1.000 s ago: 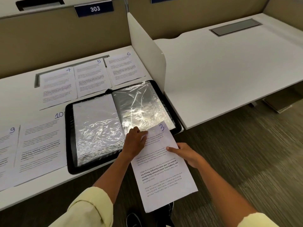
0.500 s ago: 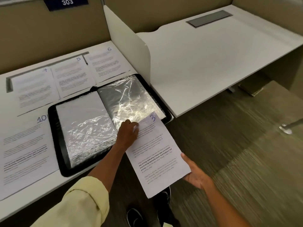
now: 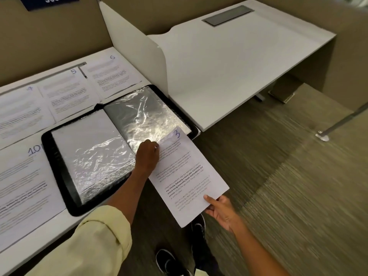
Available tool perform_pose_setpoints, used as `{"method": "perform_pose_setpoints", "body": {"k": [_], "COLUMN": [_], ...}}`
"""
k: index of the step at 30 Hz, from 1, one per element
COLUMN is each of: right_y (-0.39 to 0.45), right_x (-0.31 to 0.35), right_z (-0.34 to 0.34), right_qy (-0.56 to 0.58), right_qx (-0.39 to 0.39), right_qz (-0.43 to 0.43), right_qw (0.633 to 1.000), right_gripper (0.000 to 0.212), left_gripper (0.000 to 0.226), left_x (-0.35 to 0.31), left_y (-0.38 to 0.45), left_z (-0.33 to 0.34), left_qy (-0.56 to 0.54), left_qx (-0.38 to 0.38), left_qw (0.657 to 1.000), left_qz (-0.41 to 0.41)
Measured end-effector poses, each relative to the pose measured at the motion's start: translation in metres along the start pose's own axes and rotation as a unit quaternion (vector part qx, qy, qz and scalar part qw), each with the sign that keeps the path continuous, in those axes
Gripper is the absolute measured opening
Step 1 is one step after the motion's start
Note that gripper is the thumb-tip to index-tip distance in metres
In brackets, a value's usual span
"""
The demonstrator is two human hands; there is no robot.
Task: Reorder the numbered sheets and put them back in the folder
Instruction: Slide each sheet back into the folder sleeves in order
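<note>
The right hand pinches the near edge of the white printed sheet numbered 3; the left hand grips at its far end, where that end enters a crinkled clear sleeve of the open black folder. The folder lies at the white bench's front edge; bare carpet lies rightward.

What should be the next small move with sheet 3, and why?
Probably push sheet 3 further into the right-hand sleeve of the folder. Only its top corner looks tucked under the plastic; most hangs off the desk edge. The left hand is at the sleeve's opening, and the right hand pinches the bottom corner.
</note>
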State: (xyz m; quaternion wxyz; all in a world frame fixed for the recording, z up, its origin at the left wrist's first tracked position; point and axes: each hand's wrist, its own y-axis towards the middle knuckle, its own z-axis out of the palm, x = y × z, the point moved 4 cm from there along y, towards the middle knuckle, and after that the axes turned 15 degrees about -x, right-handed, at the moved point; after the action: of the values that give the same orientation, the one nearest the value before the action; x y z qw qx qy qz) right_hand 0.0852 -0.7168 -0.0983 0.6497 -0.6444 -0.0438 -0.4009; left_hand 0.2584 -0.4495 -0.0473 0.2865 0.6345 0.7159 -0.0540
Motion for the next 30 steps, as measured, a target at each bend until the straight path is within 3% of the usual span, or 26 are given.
{"method": "perform_pose_setpoints", "body": {"k": [7, 13, 22, 30], "right_y": [-0.005, -0.007, 0.003, -0.003], "right_x": [-0.003, 0.007, 0.046, 0.028], "right_z": [0.015, 0.042, 0.091, 0.085], "right_qy": [0.037, 0.044, 0.0, -0.066], "right_qx": [-0.04, -0.017, -0.012, -0.016], "right_qz": [-0.044, -0.058, -0.075, -0.093], "right_qw": [0.998, 0.997, 0.997, 0.993], "right_gripper": [0.031, 0.037, 0.03, 0.027], "left_gripper": [0.014, 0.017, 0.013, 0.013], "left_x": [-0.002, -0.011, -0.008, -0.008], "left_y": [-0.011, -0.008, -0.01, -0.007], "left_z": [-0.01, -0.015, -0.011, -0.007], "left_qy": [-0.024, -0.033, -0.066, -0.079], "left_qx": [-0.034, -0.045, -0.031, -0.05], "left_qw": [0.999, 0.998, 0.997, 0.995], "left_qz": [-0.004, 0.031, 0.018, -0.027]}}
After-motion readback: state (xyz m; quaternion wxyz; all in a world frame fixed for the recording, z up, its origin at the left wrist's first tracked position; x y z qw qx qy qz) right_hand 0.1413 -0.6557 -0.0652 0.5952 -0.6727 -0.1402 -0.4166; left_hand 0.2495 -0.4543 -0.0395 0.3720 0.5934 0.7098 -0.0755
